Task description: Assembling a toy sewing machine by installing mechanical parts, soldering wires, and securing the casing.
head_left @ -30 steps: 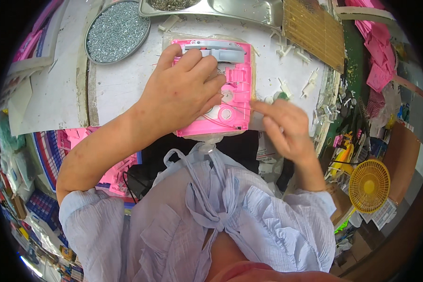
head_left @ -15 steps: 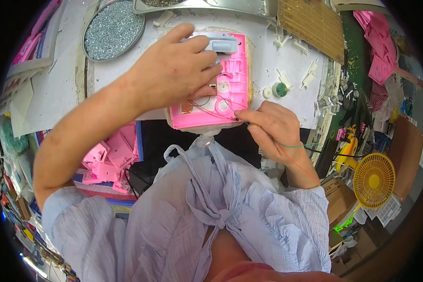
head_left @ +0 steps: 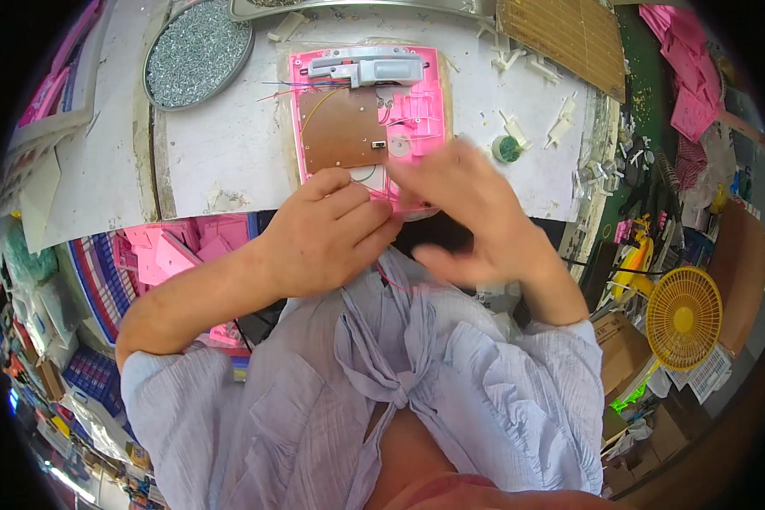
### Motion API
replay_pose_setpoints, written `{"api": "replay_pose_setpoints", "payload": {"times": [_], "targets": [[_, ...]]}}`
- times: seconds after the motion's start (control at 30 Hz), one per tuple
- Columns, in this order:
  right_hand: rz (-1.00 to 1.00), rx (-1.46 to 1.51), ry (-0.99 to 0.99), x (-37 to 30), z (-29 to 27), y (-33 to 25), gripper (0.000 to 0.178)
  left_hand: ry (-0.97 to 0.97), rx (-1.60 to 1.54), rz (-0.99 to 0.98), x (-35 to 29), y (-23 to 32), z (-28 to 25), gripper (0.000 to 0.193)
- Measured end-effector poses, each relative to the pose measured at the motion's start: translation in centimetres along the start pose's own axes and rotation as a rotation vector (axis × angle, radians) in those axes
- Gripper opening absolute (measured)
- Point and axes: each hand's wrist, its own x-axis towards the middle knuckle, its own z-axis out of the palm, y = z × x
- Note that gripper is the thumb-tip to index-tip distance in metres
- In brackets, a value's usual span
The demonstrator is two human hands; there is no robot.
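A pink plastic casing [head_left: 416, 153] lies on the table before me, with a brown circuit board [head_left: 336, 132] in its left part and a grey plastic unit [head_left: 387, 70] along its far side. My left hand [head_left: 327, 229] is at the casing's near edge, its fingers closed on thin wires. A red wire [head_left: 387, 276] hangs below those fingers. Over the casing's near right corner is my right hand [head_left: 480, 212], blurred, thumb spread well away from the fingers and nothing seen in it. It hides part of that corner. Blue and red wires [head_left: 302, 83] stick out at the far left.
A round tray of small screws [head_left: 200, 55] stands at the far left. To the right are a green spool [head_left: 506, 149], white plastic parts [head_left: 561, 123] and brown cardboard [head_left: 561, 42]. Pink parts [head_left: 166, 255] fill a crate below left; a yellow fan [head_left: 683, 319] stands at right.
My left hand has drawn back from above the board to the casing's near edge, uncovering the board. My right hand has let go of the red and green wires and opened.
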Motion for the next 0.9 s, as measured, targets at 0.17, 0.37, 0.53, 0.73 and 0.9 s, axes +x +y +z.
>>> {"api": "replay_pose_setpoints", "payload": {"times": [0.17, 0.37, 0.53, 0.73, 0.9], "targets": [[0.050, -0.408, 0.036, -0.6, 2.9, 0.7, 0.060, 0.165, 0.063, -0.201, -3.2, -0.4, -0.8, 0.021], [0.106, -0.359, 0.126, 2.0, 6.9, -1.9, 0.046, 0.038, 0.053, -0.542, -6.0, 1.8, -0.4, 0.018], [0.083, -0.320, 0.176, 2.5, 8.2, -1.6, 0.037, -0.170, -0.137, -0.461, -6.7, 3.1, -0.1, 0.018], [0.103, -0.408, 0.124, 2.4, 9.1, -2.0, 0.027, -0.138, -0.320, -0.495, -5.3, 0.8, -4.1, 0.029], [0.043, -0.241, 0.031, 2.2, 4.1, -0.8, 0.037, 0.179, -0.251, -0.243, -5.9, -2.3, 0.4, 0.024]]}}
